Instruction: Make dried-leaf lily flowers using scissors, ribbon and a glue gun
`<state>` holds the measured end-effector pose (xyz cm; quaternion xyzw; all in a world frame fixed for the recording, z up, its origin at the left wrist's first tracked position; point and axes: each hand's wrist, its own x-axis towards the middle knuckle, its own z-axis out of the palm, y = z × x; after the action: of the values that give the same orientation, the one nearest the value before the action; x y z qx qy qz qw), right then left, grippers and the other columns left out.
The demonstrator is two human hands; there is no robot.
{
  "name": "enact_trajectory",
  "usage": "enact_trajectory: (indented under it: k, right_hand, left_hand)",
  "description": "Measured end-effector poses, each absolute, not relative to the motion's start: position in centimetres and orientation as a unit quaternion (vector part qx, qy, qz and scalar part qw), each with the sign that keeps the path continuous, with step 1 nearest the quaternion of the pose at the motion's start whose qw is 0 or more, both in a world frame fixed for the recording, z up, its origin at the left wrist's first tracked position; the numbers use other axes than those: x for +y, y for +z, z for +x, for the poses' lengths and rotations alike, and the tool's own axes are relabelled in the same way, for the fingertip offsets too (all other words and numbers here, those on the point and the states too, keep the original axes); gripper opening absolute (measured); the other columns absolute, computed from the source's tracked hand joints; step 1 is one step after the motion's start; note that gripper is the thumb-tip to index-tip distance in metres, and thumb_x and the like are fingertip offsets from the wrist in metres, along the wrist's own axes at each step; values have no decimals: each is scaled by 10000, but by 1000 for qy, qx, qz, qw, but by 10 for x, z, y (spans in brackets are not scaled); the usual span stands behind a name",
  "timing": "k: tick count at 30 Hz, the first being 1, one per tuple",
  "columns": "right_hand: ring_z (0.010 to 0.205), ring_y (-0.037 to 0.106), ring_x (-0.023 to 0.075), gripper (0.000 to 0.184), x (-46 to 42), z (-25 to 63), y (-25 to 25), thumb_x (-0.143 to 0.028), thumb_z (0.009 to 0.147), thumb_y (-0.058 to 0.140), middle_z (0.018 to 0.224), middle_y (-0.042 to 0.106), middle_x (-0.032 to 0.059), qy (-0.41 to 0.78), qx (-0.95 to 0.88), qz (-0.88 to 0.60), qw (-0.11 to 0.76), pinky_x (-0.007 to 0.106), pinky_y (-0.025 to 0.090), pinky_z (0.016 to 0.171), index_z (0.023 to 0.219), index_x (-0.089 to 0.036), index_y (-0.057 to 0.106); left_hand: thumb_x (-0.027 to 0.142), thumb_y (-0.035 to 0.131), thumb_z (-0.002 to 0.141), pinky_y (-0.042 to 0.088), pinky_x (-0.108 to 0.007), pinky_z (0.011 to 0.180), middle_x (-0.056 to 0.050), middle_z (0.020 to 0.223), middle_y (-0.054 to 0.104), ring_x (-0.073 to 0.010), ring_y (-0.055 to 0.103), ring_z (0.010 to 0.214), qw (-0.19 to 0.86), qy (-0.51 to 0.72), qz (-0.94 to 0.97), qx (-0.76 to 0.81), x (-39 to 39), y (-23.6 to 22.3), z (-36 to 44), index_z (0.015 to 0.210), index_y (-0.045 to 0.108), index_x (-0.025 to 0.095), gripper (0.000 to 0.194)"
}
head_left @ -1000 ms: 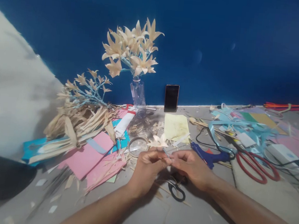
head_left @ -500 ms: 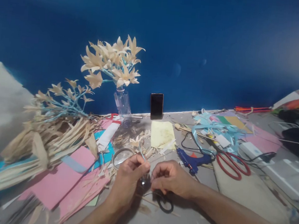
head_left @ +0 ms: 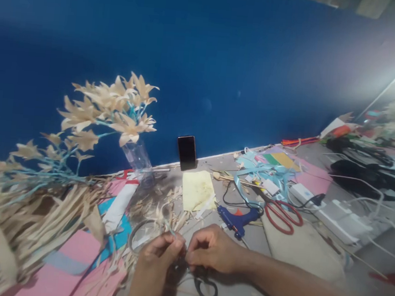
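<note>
In the head view, the left hand [head_left: 160, 257] has its grip pinched on a thin stem [head_left: 170, 229] above the desk [head_left: 236, 295]; whether the right hand [head_left: 214, 251] pinches anything, I cannot tell. A loose pinch could let the stem slip.

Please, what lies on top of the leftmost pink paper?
A grey-blue strip lies across the pink paper. What the strip covers cannot be seen.
</note>
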<state>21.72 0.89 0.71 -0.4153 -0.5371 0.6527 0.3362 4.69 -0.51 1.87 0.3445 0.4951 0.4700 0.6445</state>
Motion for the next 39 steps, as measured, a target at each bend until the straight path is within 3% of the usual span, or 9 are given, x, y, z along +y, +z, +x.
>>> enact_trajectory:
  k: [5,8,13,18,27,30,32,37,39]
  right_hand:
    - [522,528,79,166,14,218,-1,-271,663,796,597,636,-20,664,-531,-395,348,171,391,482,669,-127,714]
    - [513,514,72,255,17,220,-6,-342,652,832,614,633,-24,685,-529,-373,334,174,383,481,730,-122,728]
    - [552,542,75,237,22,225,0,-297,654,832,675,671,-12,678,-527,-364,360,179,421,529,793,-126,744]
    - [404,407,56,239,24,227,1,-373,799,699,540,621,-28,694,-470,-373,399,177,277,403,823,-135,688]
    - [372,358,64,330,27,234,2,-396,885,581,435,535,-42,652,-526,-376,397,192,231,406,648,-167,570]
    - [490,475,74,240,30,236,2,-371,820,701,634,659,-10,628,-534,-382,418,193,308,469,900,-147,670]
    - [545,502,80,379,33,235,3,-377,771,764,743,689,5,613,-531,-398,430,202,326,498,1064,-154,674]
    - [463,405,69,448,29,226,15,-569,771,721,564,589,-9,612,-526,-432,402,219,258,447,679,-133,668]
    - [470,423,74,463,23,223,25,-571,779,714,544,576,-10,610,-538,-433,389,217,271,449,640,-133,659]
  left_hand:
    - [429,916,528,515,-248,665,-58,810,710,-194,639,758,606,474,376,517,1,9,42,674,716,156,368]
    - [461,917,504,533,-274,664,-59,791,707,-220,647,763,608,468,391,508,6,8,40,622,692,165,391]
    - [456,880,588,537,-258,667,-49,739,690,-212,640,760,593,456,423,512,10,29,34,660,674,184,348]
    - [380,872,631,537,-267,695,17,666,646,-154,620,680,582,534,386,476,8,51,25,676,609,199,322]
    - [336,904,596,542,-254,638,21,681,652,-133,631,646,627,560,285,461,-10,47,14,682,627,170,334]
    - [318,892,630,506,-217,588,11,658,637,-110,603,607,663,540,268,444,-16,38,19,699,648,150,304]
    - [306,875,661,495,-215,582,9,650,627,-101,584,591,686,526,270,425,-19,33,22,724,665,140,275]
    - [293,844,711,492,-227,586,4,643,619,-97,568,578,720,503,280,388,-21,27,26,750,679,128,236]
    - [287,842,714,490,-229,587,5,640,623,-95,566,569,732,496,283,372,-22,28,26,773,680,129,235]
